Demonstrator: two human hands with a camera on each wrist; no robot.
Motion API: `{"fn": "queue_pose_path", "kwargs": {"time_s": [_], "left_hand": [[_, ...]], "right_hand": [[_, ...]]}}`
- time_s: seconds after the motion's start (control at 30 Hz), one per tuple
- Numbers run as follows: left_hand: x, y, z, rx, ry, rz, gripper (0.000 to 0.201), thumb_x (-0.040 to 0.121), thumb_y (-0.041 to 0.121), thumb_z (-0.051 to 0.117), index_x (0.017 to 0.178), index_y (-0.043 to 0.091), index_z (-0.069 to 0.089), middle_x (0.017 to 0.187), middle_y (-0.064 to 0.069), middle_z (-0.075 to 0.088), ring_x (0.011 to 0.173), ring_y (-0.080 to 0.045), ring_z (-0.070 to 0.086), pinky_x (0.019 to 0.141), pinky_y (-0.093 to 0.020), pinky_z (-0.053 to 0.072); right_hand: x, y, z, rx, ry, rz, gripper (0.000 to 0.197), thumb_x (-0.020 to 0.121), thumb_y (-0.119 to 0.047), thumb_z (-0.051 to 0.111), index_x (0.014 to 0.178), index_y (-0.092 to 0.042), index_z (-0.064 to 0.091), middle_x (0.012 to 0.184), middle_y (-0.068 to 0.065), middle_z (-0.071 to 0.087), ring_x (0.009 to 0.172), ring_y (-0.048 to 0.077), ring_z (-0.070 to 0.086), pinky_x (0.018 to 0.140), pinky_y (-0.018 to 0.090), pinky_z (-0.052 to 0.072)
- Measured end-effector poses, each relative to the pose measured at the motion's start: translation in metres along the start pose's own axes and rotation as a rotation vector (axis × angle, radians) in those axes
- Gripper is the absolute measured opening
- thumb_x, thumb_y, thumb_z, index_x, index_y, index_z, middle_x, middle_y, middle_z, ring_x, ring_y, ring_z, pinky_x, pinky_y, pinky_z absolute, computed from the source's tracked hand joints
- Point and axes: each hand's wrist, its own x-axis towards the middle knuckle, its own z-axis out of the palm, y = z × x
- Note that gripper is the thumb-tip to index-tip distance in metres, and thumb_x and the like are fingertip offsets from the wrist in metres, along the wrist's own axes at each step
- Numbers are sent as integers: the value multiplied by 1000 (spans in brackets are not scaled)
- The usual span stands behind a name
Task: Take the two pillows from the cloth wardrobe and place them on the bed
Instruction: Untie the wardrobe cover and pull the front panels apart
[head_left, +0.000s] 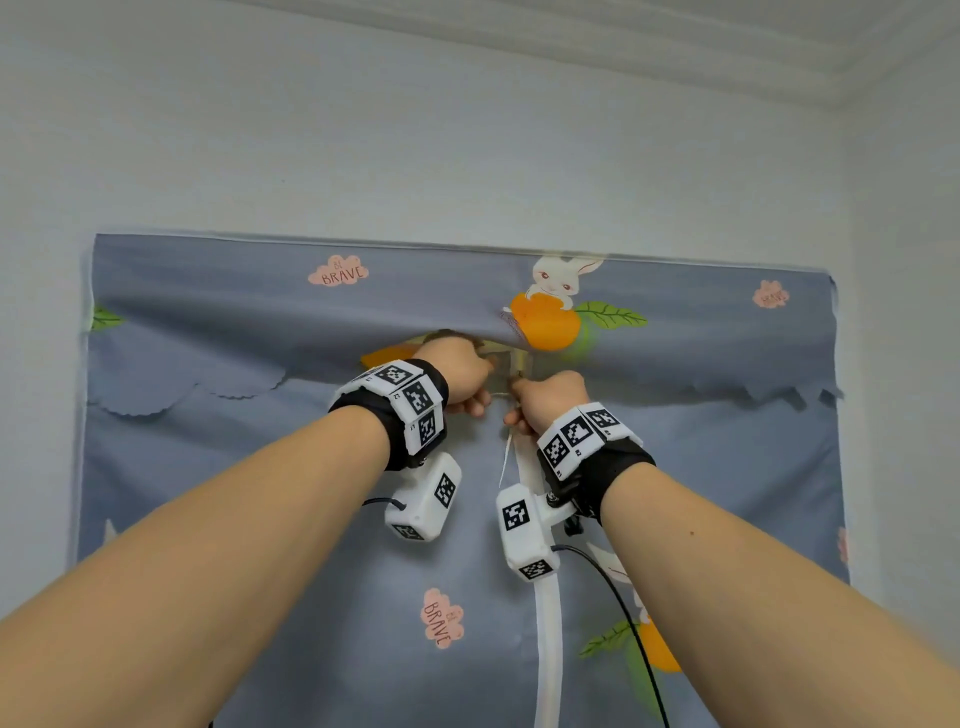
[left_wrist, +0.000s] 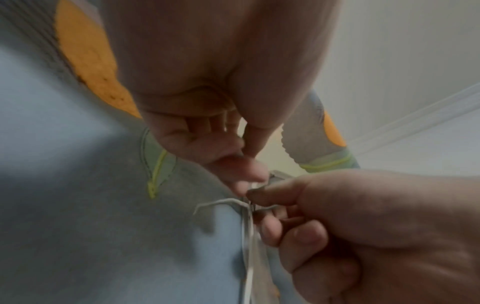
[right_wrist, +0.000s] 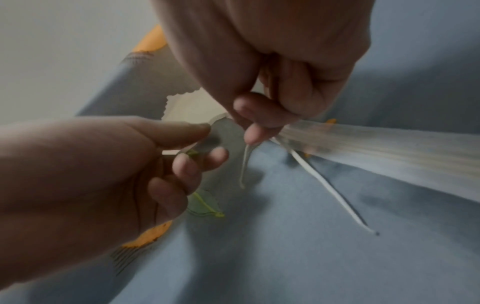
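While both hands pinch the wardrobe (head_left: 260, 467) cover, left hand (head_left: 462, 371) on cloth, right hand (head_left: 550, 397) on its zip (left_wrist: 251, 205), no pillows show. Likely soft and light; grasp each across its middle.

Both forearms are bare, without sleeves; each wrist wears a black fabric band (head_left: 613, 467) ringed with white blocks printed with black-and-white square markers (head_left: 415, 397); below each band hangs a white boxy camera housing (head_left: 423, 501) bearing the same kind of markers; thin black cables (head_left: 631, 629) run from the housings.
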Motion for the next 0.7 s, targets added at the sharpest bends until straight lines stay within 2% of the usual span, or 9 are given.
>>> {"fn": "queue_pose_path", "kwargs": {"time_s": [0.07,0.13,0.23,0.3,0.37,0.47,0.53,0.63,0.7], "left_hand": [[4,-3,0,-19,28,4,30,103,21,40,81,12,59,77,-9,70,46,-13,55,45,-20,39],[8,-8,1,-86,68,36,20,102,16,40,100,10,59,75,-7,70,42,-10,58,41,-18,39],[13,-14,3,-164,143,68,23,102,10,39,113,0,56,82,-12,73,48,-15,65,40,-19,42],[16,-17,5,-253,163,72,22,102,10,38,114,1,54,86,-13,72,42,-11,64,35,-17,41],[18,-17,6,-385,174,54,18,104,14,38,108,5,53,76,-9,66,29,-4,56,29,-12,35],[17,-21,10,-557,162,-33,21,104,16,39,95,6,55,70,-6,62,26,-3,53,28,-11,35],[15,-32,16,-487,152,-83,18,102,13,43,97,3,57,71,-6,66,31,-3,57,37,-14,44],[2,-44,28,-245,36,-110,27,99,18,46,105,-2,64,72,-6,76,40,-8,61,60,-24,54],[-14,-41,36,106,-51,54,36,98,30,49,121,5,62,93,-8,78,69,-16,71,82,-27,55]], "right_hand": [[0,0,1,41,-1,14,20,85,-17,59,74,0,62,46,7,58,28,17,42,34,16,31],[0,1,2,100,-17,27,24,84,-12,57,62,-5,55,50,9,51,32,19,37,34,16,27],[-4,6,1,198,-102,93,24,83,-7,51,59,-9,51,51,8,43,31,16,28,35,16,22],[-8,16,-5,257,-198,193,24,85,-5,46,62,-13,49,46,2,39,29,11,23,35,14,17],[-13,32,-13,259,-299,308,25,87,-6,44,64,-15,46,43,-2,36,29,9,19,34,11,13],[-21,57,-27,188,-476,468,24,87,-12,45,63,-18,43,41,-7,31,28,7,17,33,12,8],[-27,67,-34,170,-544,522,26,89,-16,45,63,-18,42,40,-8,29,27,6,17,32,14,7],[-38,70,-36,179,-507,519,29,90,-18,46,62,-18,43,42,-8,32,27,5,20,30,15,8],[-45,69,-33,152,-381,411,28,89,-17,49,61,-18,45,47,-5,36,29,7,25,30,14,12]]}}
